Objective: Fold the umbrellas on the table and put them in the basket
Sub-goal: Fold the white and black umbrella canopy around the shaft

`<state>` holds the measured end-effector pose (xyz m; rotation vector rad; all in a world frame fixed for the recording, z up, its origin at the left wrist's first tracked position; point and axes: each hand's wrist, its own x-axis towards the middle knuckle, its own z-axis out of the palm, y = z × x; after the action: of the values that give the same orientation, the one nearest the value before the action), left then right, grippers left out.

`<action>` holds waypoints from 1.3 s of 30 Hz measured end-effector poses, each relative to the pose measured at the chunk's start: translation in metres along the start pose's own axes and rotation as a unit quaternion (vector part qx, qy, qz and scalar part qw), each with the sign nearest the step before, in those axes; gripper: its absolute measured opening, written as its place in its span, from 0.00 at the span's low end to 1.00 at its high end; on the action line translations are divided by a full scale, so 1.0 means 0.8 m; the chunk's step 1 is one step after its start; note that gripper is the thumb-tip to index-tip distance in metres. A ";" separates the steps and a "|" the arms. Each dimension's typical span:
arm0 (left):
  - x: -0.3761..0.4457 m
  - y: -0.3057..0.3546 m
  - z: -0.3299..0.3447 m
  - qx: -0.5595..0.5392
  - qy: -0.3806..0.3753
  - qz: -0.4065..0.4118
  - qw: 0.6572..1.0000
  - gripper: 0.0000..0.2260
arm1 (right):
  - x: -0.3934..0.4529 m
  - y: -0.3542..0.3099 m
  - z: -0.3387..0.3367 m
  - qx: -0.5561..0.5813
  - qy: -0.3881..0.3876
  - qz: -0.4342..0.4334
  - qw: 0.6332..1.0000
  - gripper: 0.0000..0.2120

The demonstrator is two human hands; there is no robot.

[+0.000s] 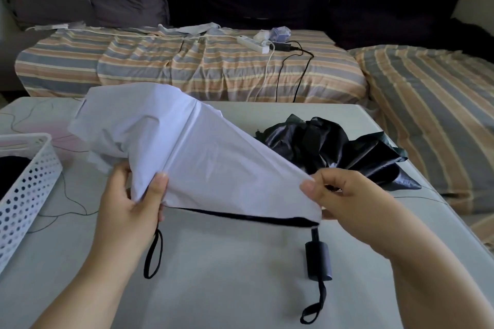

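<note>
Hands (pixel 224 203) on white umbrella (pixel 187 147) hem

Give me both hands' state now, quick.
Left hand: gripping the white umbrella canopy at its near edge.
Right hand: pinching the same canopy's edge.

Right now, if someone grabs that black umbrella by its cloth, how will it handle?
The black umbrella lies crumpled in loose folds, so its cloth probably flops and drags. Its sheen suggests it may be slippery. Unfolded panels may splay open when lifted, like the white umbrella does.
</note>
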<state>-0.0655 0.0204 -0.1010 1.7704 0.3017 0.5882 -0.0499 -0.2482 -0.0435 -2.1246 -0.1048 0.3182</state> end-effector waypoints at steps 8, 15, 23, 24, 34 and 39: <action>0.006 -0.008 0.002 -0.048 0.014 -0.035 0.998 0.07 | 0.005 -0.014 0.027 0.055 0.102 -0.044 0.992 0.09; 0.002 -0.004 0.007 -0.109 0.001 -0.108 0.988 0.09 | -0.012 -0.026 0.014 0.244 0.083 -0.224 0.940 0.21; 0.002 0.000 -0.009 -0.138 -0.054 -0.079 0.986 0.09 | -0.004 -0.007 -0.004 0.072 -0.061 -0.079 0.992 0.14; 0.001 0.001 -0.010 -0.138 -0.062 -0.077 0.986 0.12 | -0.001 -0.004 -0.001 0.082 -0.063 -0.066 0.992 0.18; -0.003 0.002 -0.009 -0.114 -0.082 -0.060 0.988 0.04 | 0.019 0.004 0.013 0.164 -0.025 -0.029 0.986 0.19; -0.004 0.001 -0.008 -0.103 -0.072 -0.058 0.990 0.03 | 0.008 -0.011 0.012 0.135 0.012 -0.061 0.989 0.13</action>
<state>-0.0714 0.0239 -0.0998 1.5748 0.2347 0.3913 -0.0457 -0.2344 -0.0424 -1.8447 -0.1674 0.2222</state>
